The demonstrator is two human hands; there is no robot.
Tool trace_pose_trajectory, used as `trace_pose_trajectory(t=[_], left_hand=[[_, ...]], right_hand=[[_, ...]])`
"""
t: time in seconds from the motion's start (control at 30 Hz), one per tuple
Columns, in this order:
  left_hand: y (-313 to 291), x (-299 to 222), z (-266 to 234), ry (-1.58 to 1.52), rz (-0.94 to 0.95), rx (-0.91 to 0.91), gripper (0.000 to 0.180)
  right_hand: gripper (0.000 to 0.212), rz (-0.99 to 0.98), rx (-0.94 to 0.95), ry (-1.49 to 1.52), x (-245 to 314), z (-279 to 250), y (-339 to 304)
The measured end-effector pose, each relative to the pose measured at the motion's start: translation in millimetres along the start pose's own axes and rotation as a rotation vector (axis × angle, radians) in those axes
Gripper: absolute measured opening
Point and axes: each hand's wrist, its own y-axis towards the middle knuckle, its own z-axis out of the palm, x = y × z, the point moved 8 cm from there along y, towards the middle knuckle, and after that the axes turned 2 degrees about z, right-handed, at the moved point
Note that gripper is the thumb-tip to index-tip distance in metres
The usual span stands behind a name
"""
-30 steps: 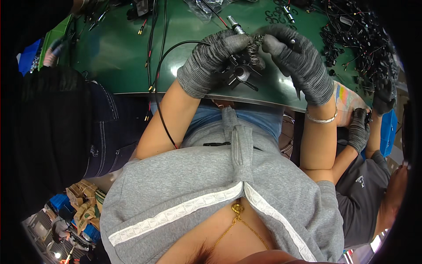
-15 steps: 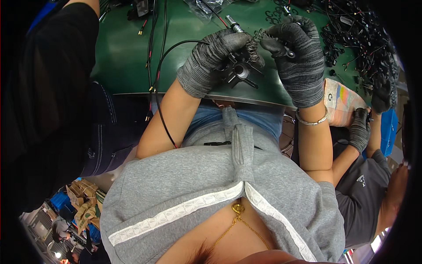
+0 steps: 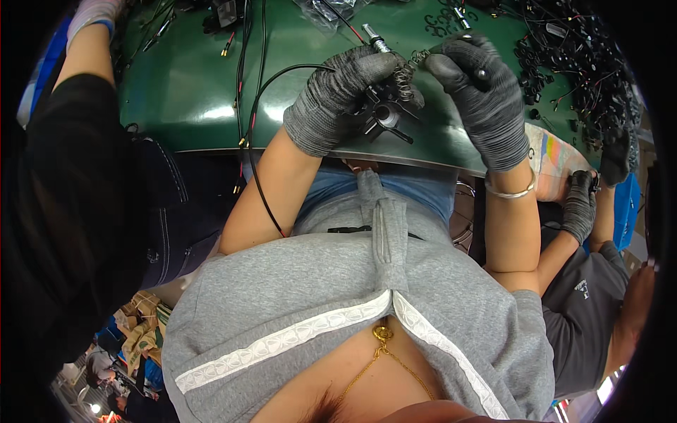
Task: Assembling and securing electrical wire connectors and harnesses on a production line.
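Observation:
My left hand (image 3: 330, 95), in a grey knit glove, is closed around a black plastic part (image 3: 385, 115) with a round opening and prongs. A loose coil spring (image 3: 403, 79) rises beside its thumb, and a thin stretch of it reaches toward my right hand (image 3: 481, 102). That hand, gloved the same way, pinches the spring's far end between thumb and fingers. A small shiny round metal end (image 3: 482, 73) pokes out among its curled fingers; the rest of that piece is hidden. Just beyond the left fingers is a silver cylindrical fitting (image 3: 376, 37) on a cable.
Black cables (image 3: 243, 92) with red-tipped ends cross the green table (image 3: 187, 106). Black clips (image 3: 441, 25) lie at the back, beside a clear plastic bag (image 3: 324, 15). Tangled black parts (image 3: 571, 60) heap up on the right. A co-worker's gloved hand (image 3: 580, 204) is at right; another person's arm (image 3: 88, 53) is at left.
My right hand has shifted right and tilted, and its fingers blur slightly. My left hand stays put with the black part. The person at left has moved, bringing a forearm and hand into view.

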Motion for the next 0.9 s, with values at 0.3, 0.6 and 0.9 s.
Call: trace_pose_trajectory(t=[0.3,0.6,0.9], left_hand=[[10,0,-21,0.048,-0.053,0.013,0.040],[9,2,-25,0.210,0.124,0.012,0.036],[15,8,-28,-0.121,-0.064,0.130,0.033]], right_hand=[[0.028,0.204,0.020,-0.046,-21,2,17],[0.034,0.300,0.322,0.096,-32,20,14],[0.024,-0.393,-0.316,-0.596,25,16,3]])
